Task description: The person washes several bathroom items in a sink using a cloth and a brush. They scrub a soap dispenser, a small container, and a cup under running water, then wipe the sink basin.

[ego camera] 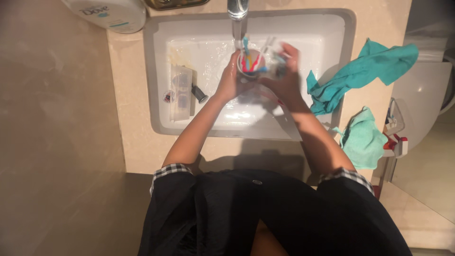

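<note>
The cup (252, 64), a small pale one with coloured toothbrushes (247, 59) standing in it, sits between both hands above the white sink (332, 33), right under the stream of water (238, 31) running from the tap (237, 7). In the head view the left hand (231, 78) wraps the cup's left side, fingers curled closed around its wall, the cup resting against the fingertips. The right hand (284, 71) is blurred; its fingers close over the cup's right side and rim, though exactly how they grip cannot be told. Left of the left-hand fingers, down in the basin, lie a clear plastic tray (181, 92) and a short dark piece (199, 94). Well right of the right-hand fingers, a teal cloth (369, 71) drapes over the counter (132, 118), with a second, paler green cloth (362, 140) near the edge. A white bottle (111, 13) lies far left beyond the sink.
</note>
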